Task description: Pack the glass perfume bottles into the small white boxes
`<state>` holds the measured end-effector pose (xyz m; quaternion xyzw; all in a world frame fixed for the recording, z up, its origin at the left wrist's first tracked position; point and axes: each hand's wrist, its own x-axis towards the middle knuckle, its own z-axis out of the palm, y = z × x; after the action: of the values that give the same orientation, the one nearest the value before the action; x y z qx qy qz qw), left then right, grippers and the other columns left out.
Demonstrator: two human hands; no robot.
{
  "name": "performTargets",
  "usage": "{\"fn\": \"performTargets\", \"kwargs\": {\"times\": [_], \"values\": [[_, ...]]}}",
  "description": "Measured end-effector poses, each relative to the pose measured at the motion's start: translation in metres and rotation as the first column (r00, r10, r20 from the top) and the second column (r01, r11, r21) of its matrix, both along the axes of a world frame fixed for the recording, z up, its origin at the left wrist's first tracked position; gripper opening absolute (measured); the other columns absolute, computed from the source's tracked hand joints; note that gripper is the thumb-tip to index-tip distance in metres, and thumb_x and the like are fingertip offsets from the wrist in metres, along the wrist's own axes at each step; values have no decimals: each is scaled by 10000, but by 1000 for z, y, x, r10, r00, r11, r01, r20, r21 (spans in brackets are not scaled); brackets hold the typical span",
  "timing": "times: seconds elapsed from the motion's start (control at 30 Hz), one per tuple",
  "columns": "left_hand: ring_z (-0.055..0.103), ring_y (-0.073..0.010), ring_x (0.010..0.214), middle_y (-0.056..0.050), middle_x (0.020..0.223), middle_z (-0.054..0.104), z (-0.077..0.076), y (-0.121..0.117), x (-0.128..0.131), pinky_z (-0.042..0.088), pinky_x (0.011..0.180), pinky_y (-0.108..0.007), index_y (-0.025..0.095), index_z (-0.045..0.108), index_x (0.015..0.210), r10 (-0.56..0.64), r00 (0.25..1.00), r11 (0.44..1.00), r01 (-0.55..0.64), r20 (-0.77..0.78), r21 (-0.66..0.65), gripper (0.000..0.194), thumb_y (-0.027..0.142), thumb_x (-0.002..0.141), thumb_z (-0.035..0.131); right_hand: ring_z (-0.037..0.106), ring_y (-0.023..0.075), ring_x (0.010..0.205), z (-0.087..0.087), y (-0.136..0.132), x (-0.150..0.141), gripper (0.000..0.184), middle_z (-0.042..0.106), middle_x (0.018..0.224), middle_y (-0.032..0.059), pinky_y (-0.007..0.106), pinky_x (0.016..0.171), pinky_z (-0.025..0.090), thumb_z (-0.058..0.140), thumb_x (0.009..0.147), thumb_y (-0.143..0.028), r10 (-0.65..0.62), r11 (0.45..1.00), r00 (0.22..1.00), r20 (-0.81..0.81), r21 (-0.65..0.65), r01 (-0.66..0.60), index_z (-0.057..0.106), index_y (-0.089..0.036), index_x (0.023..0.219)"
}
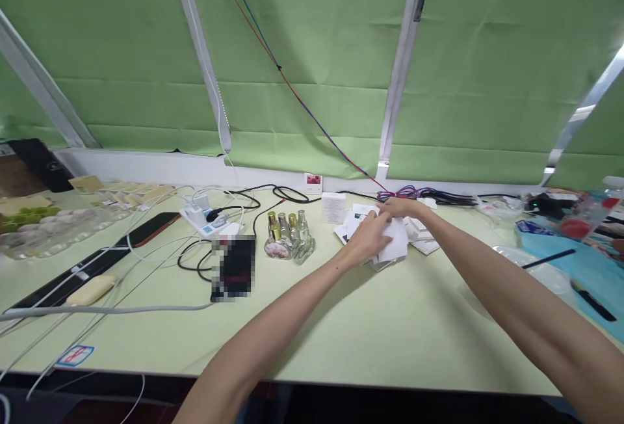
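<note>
My left hand (371, 237) lies over a folded white card piece (397, 242), its fingers bent and closed on the near part. From the far side my right hand (400, 208) reaches in with curled fingers at the top edge of the same piece. The two hands touch or nearly touch, and their fingertips are partly hidden. More flat white printed pieces (344, 232) lie beneath and left of the hands, others (423, 234) to the right. A small white box (333, 208) stands upright just left of them.
Several small glass bottles (291, 235) with gold and silver caps stand left of centre. Beyond them are a power strip (205, 219), a blurred-out dark device (236, 268) and trailing cables. At right lie a plastic bowl (546, 274), a knife (593, 300) and a blue sheet (580, 261).
</note>
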<state>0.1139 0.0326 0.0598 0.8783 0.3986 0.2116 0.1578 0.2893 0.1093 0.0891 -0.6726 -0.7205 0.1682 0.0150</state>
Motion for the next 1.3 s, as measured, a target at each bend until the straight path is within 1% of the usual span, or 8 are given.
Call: {"fn": "performTargets", "kwargs": {"times": [0.2, 0.3, 0.4, 0.6, 0.8, 1.0, 1.13, 1.3], "values": [[456, -360, 1231, -151, 1229, 547, -30, 29, 13, 400, 1004, -496, 208, 636, 1180, 213, 973, 977, -213, -94, 14, 295, 315, 904, 631, 683, 206, 996, -3, 13, 0, 309, 680, 1173, 101, 391, 863, 579, 546, 1011, -395, -104, 992, 992, -68, -78, 99, 652, -147, 1161], [432, -346, 1240, -152, 1258, 539, -45, 29, 17, 376, 1020, -493, 208, 671, 1146, 263, 956, 965, -263, -132, 17, 251, 308, 924, 610, 651, 230, 1078, -9, 18, -11, 322, 635, 1267, 99, 434, 924, 555, 606, 980, -369, -104, 994, 991, -86, 25, 106, 619, -174, 1237], [411, -338, 1255, -147, 1278, 534, -51, 29, 20, 359, 1036, -484, 216, 679, 1172, 284, 946, 958, -284, -154, 26, 274, 327, 934, 599, 617, 291, 1202, -16, 24, -30, 405, 659, 1266, 190, 411, 1019, 464, 527, 1006, -438, -83, 971, 989, -126, 212, 109, 608, -135, 1262], [385, -364, 1281, -179, 1367, 494, -39, 22, 16, 317, 1068, -530, 181, 705, 1150, 271, 952, 963, -265, -145, 56, 332, 370, 985, 488, 574, 259, 1290, -23, 33, -77, 774, 576, 1430, 172, 316, 1014, 455, 820, 786, -423, 114, 936, 974, -195, 349, -40, 456, -187, 1427], [492, -367, 1161, -187, 1247, 578, -23, 14, -2, 422, 943, -514, 159, 667, 1216, 246, 967, 968, -242, -68, 64, 438, 337, 1030, 312, 668, 218, 1047, -22, 42, -101, 367, 661, 1228, 93, 411, 916, 557, 672, 940, -329, 170, 951, 970, -172, 287, -115, 600, -165, 1260], [571, -302, 1096, -173, 1216, 615, -19, 5, -10, 454, 932, -435, 127, 667, 1153, 195, 979, 972, -201, 57, 121, 405, 257, 1027, 304, 650, 231, 1080, -13, 41, -105, 356, 617, 1283, 92, 448, 902, 570, 618, 975, -357, 171, 949, 976, -137, 290, -126, 589, -175, 1280], [579, -264, 1171, -162, 1263, 631, -18, 2, -16, 446, 1015, -403, 120, 619, 1201, 129, 983, 974, -150, 133, 167, 371, 232, 1035, 306, 667, 206, 973, -1, 30, -109, 301, 700, 1112, 94, 361, 878, 547, 686, 923, -342, 160, 931, 975, -154, 352, -97, 660, -131, 1136], [415, -282, 1401, -149, 1437, 550, -20, -3, -25, 319, 1166, -466, 134, 549, 1318, 83, 979, 961, -128, 187, 245, 377, 234, 1036, 321, 657, 183, 821, 20, 12, -115, 235, 750, 918, 95, 240, 741, 472, 741, 836, -279, 144, 898, 969, -202, 438, -43, 700, -109, 993]]}}
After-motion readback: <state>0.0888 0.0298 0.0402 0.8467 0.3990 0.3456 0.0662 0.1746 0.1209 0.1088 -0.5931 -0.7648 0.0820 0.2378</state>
